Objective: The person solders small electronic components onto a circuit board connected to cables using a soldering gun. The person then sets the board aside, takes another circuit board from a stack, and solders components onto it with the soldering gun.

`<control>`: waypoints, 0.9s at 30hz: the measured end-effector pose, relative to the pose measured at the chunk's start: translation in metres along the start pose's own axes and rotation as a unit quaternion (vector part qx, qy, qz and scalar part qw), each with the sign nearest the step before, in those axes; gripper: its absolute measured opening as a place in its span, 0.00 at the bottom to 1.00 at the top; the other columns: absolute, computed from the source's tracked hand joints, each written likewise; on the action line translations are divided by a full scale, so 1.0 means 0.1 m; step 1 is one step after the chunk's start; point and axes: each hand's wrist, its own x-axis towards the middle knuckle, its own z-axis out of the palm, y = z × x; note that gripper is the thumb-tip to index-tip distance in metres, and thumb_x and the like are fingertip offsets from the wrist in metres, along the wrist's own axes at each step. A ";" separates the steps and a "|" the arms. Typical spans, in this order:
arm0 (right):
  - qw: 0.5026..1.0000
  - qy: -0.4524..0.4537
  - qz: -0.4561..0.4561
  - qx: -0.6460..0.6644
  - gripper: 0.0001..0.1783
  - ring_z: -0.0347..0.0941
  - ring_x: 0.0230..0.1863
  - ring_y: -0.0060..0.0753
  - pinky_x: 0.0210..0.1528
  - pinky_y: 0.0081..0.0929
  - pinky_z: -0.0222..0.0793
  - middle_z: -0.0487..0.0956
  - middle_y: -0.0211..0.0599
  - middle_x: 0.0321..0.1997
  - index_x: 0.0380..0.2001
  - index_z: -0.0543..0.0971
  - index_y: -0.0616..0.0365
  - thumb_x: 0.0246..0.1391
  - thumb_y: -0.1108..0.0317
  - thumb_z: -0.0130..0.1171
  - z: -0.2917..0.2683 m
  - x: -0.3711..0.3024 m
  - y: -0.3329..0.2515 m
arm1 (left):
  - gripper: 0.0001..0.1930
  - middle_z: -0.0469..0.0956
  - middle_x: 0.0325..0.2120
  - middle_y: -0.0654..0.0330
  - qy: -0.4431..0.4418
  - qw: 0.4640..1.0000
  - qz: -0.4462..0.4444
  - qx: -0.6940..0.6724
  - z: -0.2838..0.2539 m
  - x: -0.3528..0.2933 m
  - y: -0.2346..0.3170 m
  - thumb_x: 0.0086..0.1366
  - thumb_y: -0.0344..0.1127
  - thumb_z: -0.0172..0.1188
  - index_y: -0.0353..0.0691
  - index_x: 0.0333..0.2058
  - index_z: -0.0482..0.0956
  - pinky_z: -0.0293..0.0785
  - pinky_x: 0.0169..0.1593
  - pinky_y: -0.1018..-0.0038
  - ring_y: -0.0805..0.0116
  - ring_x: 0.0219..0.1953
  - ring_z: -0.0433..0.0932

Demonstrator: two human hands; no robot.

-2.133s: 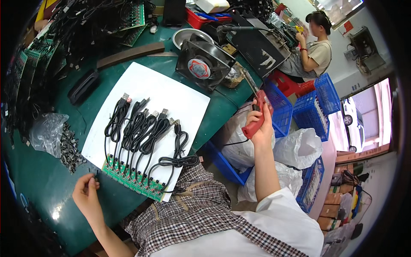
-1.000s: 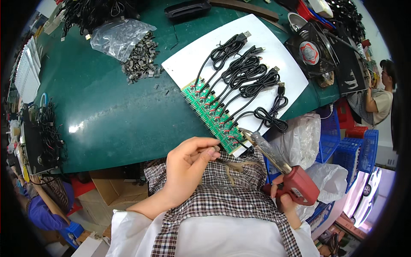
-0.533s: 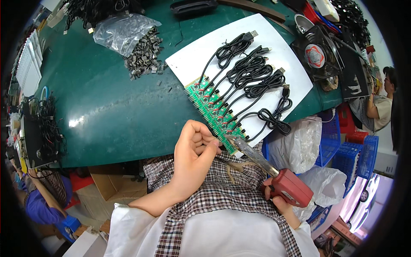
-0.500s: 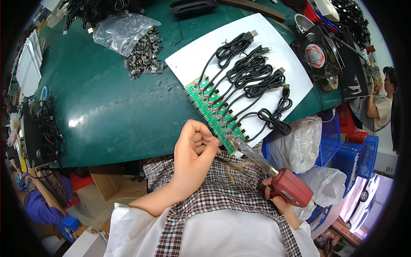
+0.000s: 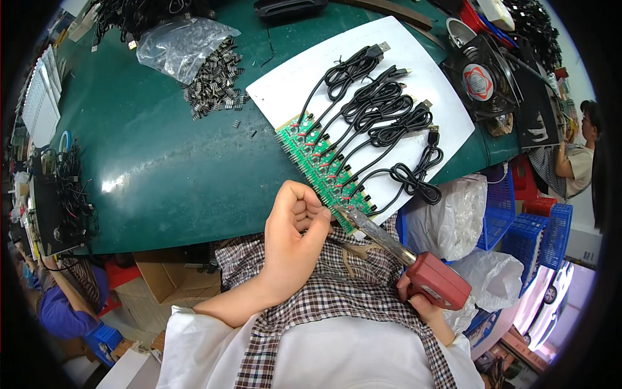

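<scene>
1. The glossy green counter [image 5: 168, 201] lay beneath the long green circuit-board strip [image 5: 317, 170].
2. A flat white sheet [image 5: 431, 78] sat under the strip.
3. Black bundled USB cables [image 5: 387, 134] stretched away from the strip.
4. A red-handled soldering iron [image 5: 431, 275] pointed at the strip's near end.
5. The left hand [image 5: 293, 243] curled closed beside the strip, contents hidden.
6. The right hand [image 5: 421, 303] gripped the iron.

Electronics assembly workshop: red-handled soldering iron [image 5: 430, 273], row of green circuit boards [image 5: 322, 172], bundled black cables [image 5: 387, 135], heap of small connectors [image 5: 216, 83] on desk [image 5: 172, 175], blue crates [image 5: 528, 235], co-worker [image 5: 578, 167].
</scene>
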 end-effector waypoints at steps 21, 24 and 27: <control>0.938 0.008 -0.196 -0.287 0.28 0.76 0.32 0.38 0.32 0.26 0.72 0.77 0.44 0.36 0.37 0.75 0.66 0.40 0.51 0.64 -0.26 -0.14 0.37 | 0.09 0.67 0.24 0.61 0.029 0.999 0.022 0.029 0.04 0.00 -0.03 0.55 0.17 0.47 0.38 0.30 0.59 0.69 0.29 0.83 0.78 0.24 0.69; 0.944 0.016 -0.175 -0.279 0.28 0.76 0.33 0.38 0.32 0.27 0.72 0.77 0.44 0.37 0.37 0.75 0.65 0.41 0.51 0.63 -0.23 -0.15 0.36 | 0.09 0.67 0.24 0.61 0.026 0.999 0.024 0.027 0.03 0.00 -0.04 0.56 0.18 0.47 0.38 0.30 0.59 0.69 0.29 0.83 0.78 0.24 0.69; 0.943 0.026 -0.202 -0.265 0.29 0.76 0.33 0.38 0.33 0.26 0.72 0.77 0.44 0.37 0.37 0.75 0.66 0.40 0.50 0.64 -0.19 -0.08 0.28 | 0.09 0.67 0.24 0.61 0.028 0.999 0.024 0.024 0.03 0.00 -0.04 0.56 0.18 0.47 0.38 0.30 0.59 0.69 0.29 0.83 0.78 0.23 0.69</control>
